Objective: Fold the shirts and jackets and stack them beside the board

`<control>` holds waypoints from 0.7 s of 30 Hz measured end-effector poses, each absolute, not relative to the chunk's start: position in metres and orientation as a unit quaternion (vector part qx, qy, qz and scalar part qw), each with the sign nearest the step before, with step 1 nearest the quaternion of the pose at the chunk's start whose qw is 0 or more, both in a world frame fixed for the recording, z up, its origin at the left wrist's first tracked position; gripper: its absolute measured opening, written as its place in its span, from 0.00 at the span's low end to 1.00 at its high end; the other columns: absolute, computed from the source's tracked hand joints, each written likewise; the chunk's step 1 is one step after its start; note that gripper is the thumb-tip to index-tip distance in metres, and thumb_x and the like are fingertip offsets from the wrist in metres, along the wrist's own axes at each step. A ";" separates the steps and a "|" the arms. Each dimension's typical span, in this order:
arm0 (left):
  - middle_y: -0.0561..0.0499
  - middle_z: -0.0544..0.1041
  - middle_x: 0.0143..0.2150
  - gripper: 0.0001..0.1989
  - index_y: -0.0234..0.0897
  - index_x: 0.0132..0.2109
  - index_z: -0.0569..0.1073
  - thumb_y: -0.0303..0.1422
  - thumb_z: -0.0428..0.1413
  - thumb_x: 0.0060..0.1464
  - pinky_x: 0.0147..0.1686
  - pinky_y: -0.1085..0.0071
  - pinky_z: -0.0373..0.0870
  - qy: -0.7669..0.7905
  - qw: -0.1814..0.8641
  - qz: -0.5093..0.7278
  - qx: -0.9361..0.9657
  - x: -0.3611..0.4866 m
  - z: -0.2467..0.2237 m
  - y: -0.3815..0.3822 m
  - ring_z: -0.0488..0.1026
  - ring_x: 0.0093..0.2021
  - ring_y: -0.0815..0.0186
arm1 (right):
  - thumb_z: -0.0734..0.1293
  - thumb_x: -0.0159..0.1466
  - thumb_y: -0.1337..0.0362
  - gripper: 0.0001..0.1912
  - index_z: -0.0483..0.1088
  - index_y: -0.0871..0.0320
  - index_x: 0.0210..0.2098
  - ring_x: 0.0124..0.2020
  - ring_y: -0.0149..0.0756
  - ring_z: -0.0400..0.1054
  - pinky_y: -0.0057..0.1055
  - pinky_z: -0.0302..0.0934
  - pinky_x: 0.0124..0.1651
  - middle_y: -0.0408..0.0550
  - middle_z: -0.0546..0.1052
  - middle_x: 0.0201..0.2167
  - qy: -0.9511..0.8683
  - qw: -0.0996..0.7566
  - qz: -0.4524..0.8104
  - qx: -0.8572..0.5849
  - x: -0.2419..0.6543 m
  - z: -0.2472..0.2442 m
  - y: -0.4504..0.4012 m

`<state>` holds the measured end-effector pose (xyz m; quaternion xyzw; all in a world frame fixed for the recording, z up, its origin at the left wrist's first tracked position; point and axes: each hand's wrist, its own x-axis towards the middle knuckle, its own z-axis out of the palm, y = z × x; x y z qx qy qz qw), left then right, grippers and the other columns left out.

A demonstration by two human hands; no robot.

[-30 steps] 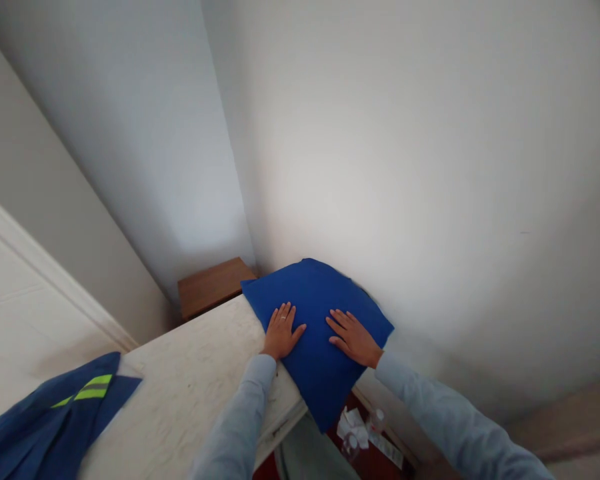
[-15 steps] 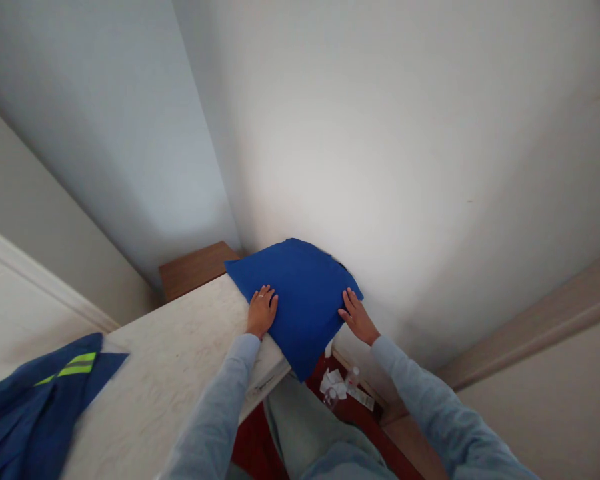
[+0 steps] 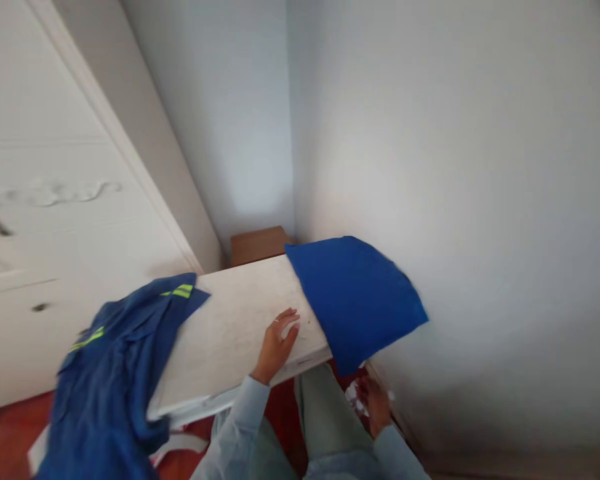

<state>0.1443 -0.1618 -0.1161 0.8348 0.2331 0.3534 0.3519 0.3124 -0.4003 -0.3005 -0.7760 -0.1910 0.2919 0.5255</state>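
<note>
A plain blue cloth piece (image 3: 355,300) with a curved outer edge lies flat over the right end of a long white board-like table (image 3: 230,327), its near corner hanging past the edge. My left hand (image 3: 276,343) hovers at or just over the white surface, left of the cloth. Its fingers are loosely bent and apart, holding nothing. Below the cloth's right side, my right hand (image 3: 375,403) is away from the fabric. Motion blurs its fingers, so their pose is unclear. A navy garment (image 3: 125,360) with yellow-green reflective stripes drapes over the table's left end.
A wall (image 3: 455,200) rises close behind and right of the cloth. A brown wooden surface (image 3: 257,243) stands in the corner beyond the table. At left is a white cabinet (image 3: 45,253) with dark handles. Red floor (image 3: 285,413) shows around my legs.
Both hands have left the blue cloth: the left one moved onto the white surface, the right one dropped below the cloth. My view has turned left, showing more of the garment and cabinet.
</note>
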 end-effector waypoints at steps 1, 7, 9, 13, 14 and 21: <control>0.45 0.79 0.56 0.16 0.40 0.51 0.78 0.42 0.50 0.67 0.62 0.53 0.70 0.248 0.345 0.370 0.826 0.129 -0.107 -0.161 0.74 0.59 0.58 | 0.49 0.59 0.34 0.29 0.67 0.48 0.29 0.36 0.60 0.79 0.59 0.73 0.42 0.58 0.81 0.31 -0.150 0.545 0.318 -0.761 0.297 -0.306 -0.397; 0.43 0.79 0.55 0.15 0.38 0.52 0.76 0.39 0.51 0.66 0.62 0.54 0.68 0.380 0.172 0.450 0.789 0.013 -0.062 -0.116 0.74 0.59 0.57 | 0.60 0.50 0.33 0.25 0.64 0.48 0.24 0.27 0.49 0.75 0.46 0.72 0.33 0.50 0.78 0.24 -0.199 0.479 0.445 -0.730 0.230 -0.312 -0.375; 0.40 0.78 0.56 0.17 0.35 0.54 0.75 0.38 0.50 0.65 0.63 0.55 0.65 0.466 0.095 0.428 0.769 -0.031 -0.057 -0.096 0.71 0.61 0.54 | 0.59 0.51 0.34 0.25 0.64 0.49 0.23 0.26 0.44 0.74 0.40 0.70 0.31 0.49 0.76 0.23 -0.252 0.424 0.481 -0.725 0.214 -0.309 -0.370; 0.34 0.72 0.63 0.28 0.32 0.61 0.69 0.42 0.58 0.58 0.64 0.49 0.61 0.654 0.018 0.278 0.703 -0.099 -0.065 -0.069 0.64 0.66 0.45 | 0.56 0.53 0.34 0.26 0.62 0.51 0.23 0.24 0.39 0.71 0.34 0.66 0.30 0.47 0.74 0.22 -0.351 0.327 0.549 -0.685 0.195 -0.316 -0.365; 0.33 0.71 0.64 0.31 0.31 0.62 0.68 0.44 0.59 0.57 0.64 0.49 0.60 0.674 0.024 0.245 0.697 -0.109 -0.070 -0.066 0.63 0.67 0.44 | 0.55 0.53 0.34 0.26 0.62 0.51 0.23 0.25 0.39 0.71 0.34 0.65 0.31 0.48 0.74 0.23 -0.368 0.309 0.560 -0.675 0.192 -0.320 -0.364; 0.32 0.61 0.70 0.33 0.33 0.64 0.67 0.51 0.55 0.60 0.67 0.42 0.50 0.692 0.037 0.201 0.692 -0.106 -0.088 -0.059 0.50 0.73 0.42 | 0.57 0.58 0.41 0.21 0.61 0.51 0.24 0.28 0.40 0.73 0.33 0.65 0.36 0.48 0.77 0.25 -0.469 0.203 0.549 -0.661 0.181 -0.350 -0.364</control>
